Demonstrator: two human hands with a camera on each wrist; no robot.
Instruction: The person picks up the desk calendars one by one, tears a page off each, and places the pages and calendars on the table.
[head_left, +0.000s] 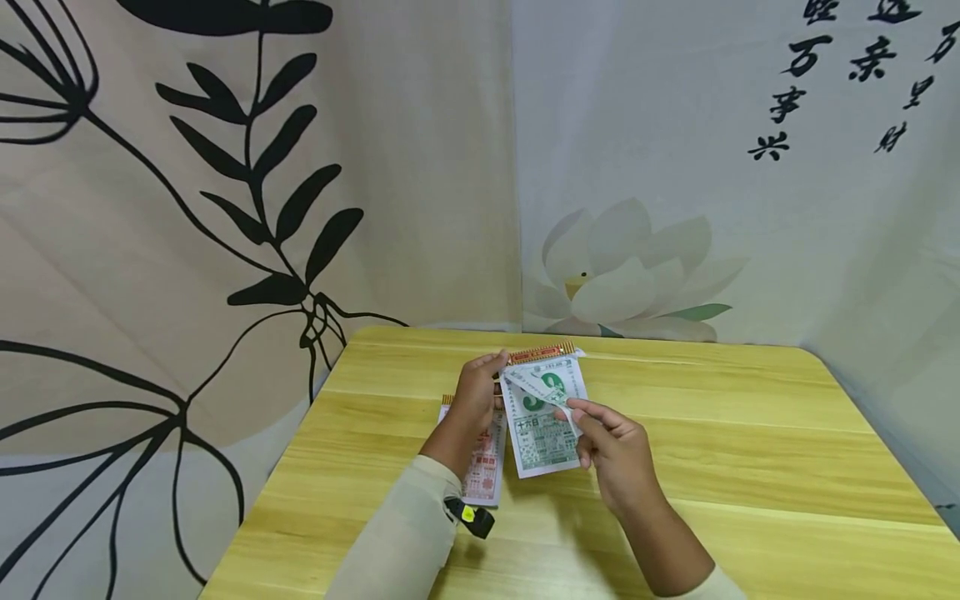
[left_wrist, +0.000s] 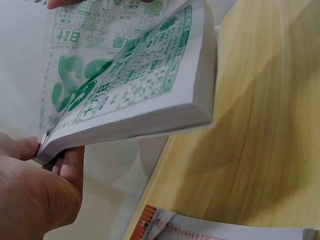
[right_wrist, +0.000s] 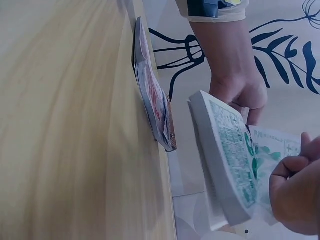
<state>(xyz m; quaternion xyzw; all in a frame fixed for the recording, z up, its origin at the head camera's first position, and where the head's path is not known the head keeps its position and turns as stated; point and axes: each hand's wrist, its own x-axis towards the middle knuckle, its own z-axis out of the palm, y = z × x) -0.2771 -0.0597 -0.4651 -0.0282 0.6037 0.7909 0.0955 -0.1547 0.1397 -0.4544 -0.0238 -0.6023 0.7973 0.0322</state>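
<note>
A thick tear-off calendar (head_left: 546, 450) with green print and a red-and-gold top strip is held up above the table, tilted. My left hand (head_left: 476, 392) grips it by the upper left corner, thumb on the front and fingers behind, as the left wrist view shows. My right hand (head_left: 617, 454) pinches the top sheet (left_wrist: 75, 75) by its lower part. That thin sheet is lifted off the pad and slants up toward the bound end, its green print showing through. In the right wrist view, the right hand's curled fingers (right_wrist: 287, 167) cover the sheet's edge.
A second calendar (head_left: 483, 475) with red print lies on the wooden table (head_left: 750, 467), partly behind the left forearm. Behind the table's far edge hangs a pale curtain (head_left: 435, 167) with black plant drawings, a lotus and dark characters. The left wrist wears a black strap device (head_left: 471, 517).
</note>
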